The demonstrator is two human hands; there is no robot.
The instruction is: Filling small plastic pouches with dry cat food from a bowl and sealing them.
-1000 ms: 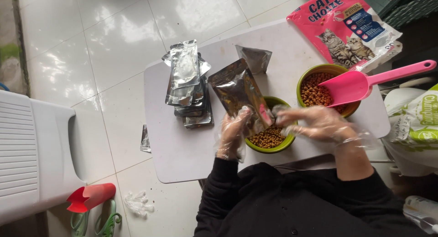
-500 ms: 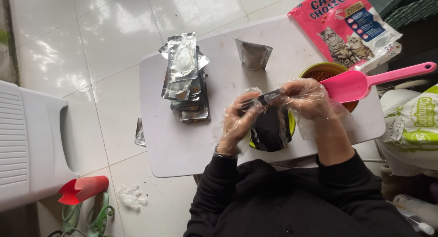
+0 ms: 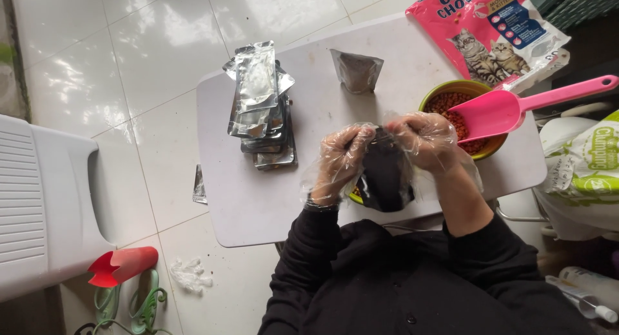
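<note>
Both my hands wear clear plastic gloves. My left hand [image 3: 340, 159] and my right hand [image 3: 427, 140] pinch the top edge of a dark filled pouch [image 3: 385, 179], held upright over a green bowl [image 3: 354, 196] that is almost hidden beneath it. Right of my hands stands a second green bowl [image 3: 451, 90] of reddish-brown kibble, with a pink scoop [image 3: 509, 109] lying across it. A stack of empty silver pouches [image 3: 261, 106] lies on the grey table [image 3: 245, 193] to the left. One filled pouch [image 3: 356, 70] stands at the table's far side.
A pink pet-food bag [image 3: 493, 32] lies at the table's far right. A white and green sack [image 3: 587, 174] stands to the right. On the tiled floor are a loose pouch [image 3: 200, 185], a crumpled glove [image 3: 190, 274], a red scoop [image 3: 122, 265] and a white plastic chair [image 3: 45, 206].
A second ago the pouch was tilted open beside the green bowl. I have since raised it upright over the bowl, and both hands now pinch its top edge.
</note>
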